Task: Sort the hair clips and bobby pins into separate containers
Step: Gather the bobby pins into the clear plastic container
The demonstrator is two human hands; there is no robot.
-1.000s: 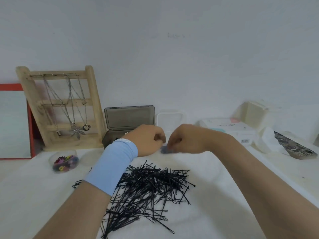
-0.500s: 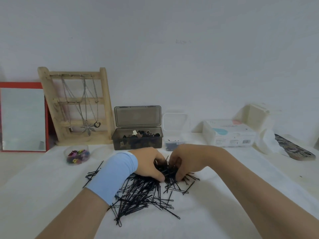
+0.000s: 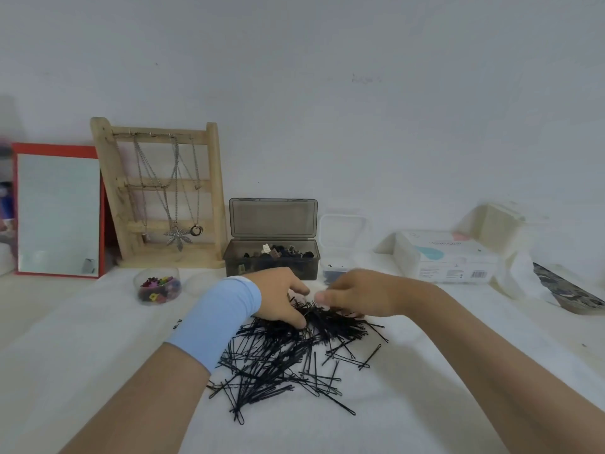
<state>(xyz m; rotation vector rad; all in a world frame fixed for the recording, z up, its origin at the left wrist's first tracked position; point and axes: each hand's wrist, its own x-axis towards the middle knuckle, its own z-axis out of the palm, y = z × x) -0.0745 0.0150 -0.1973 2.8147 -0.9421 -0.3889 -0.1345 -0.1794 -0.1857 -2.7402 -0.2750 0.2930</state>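
A pile of black bobby pins (image 3: 288,358) is spread on the white cloth (image 3: 98,355) in the middle. The left hand (image 3: 278,299), with a light blue wristband (image 3: 219,319), is laid on the far edge of the pile, and its fingers are curled round some of the pins. The right hand (image 3: 360,294) is held just beside it over the same edge, with fingers bent; whether pins are pinched in it cannot be told. Behind the hands, a dark box (image 3: 306,267) with its lid open is filled with hair clips (image 3: 278,252), and a small clear container (image 3: 343,234) is placed just beside it on the right.
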